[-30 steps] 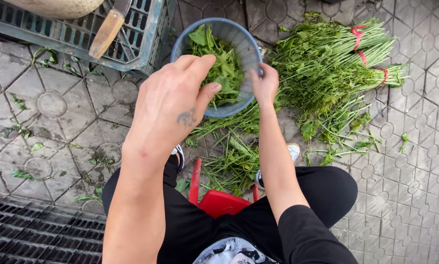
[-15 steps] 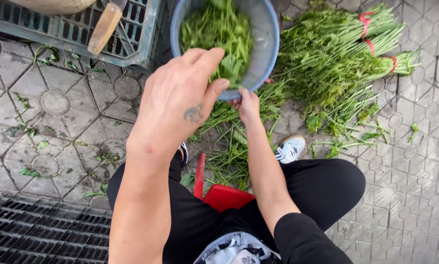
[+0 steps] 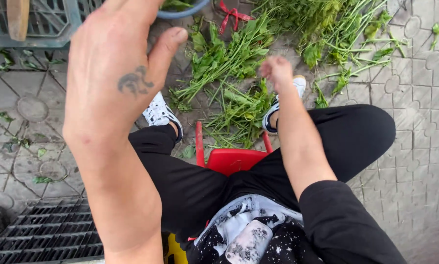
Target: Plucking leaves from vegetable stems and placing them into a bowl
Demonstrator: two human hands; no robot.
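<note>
Left hand (image 3: 117,73) hangs released near the blue bowl (image 3: 183,9); right hand (image 3: 276,71) (blurred, apparently clenched) hovers over loose greens (image 3: 239,105).

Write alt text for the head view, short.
A seated person's left hand is raised, fingers open, near the camera, while the blurred right hand reaches toward cut green stems scattered on the paving between their sneakers, above a red stool.

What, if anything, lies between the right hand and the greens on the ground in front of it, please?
Nothing visible does. The right hand, blurred, hangs just above the loose greens between the two shoes, with only open air between them. The left hand is off to the side, near the bowl.
</note>
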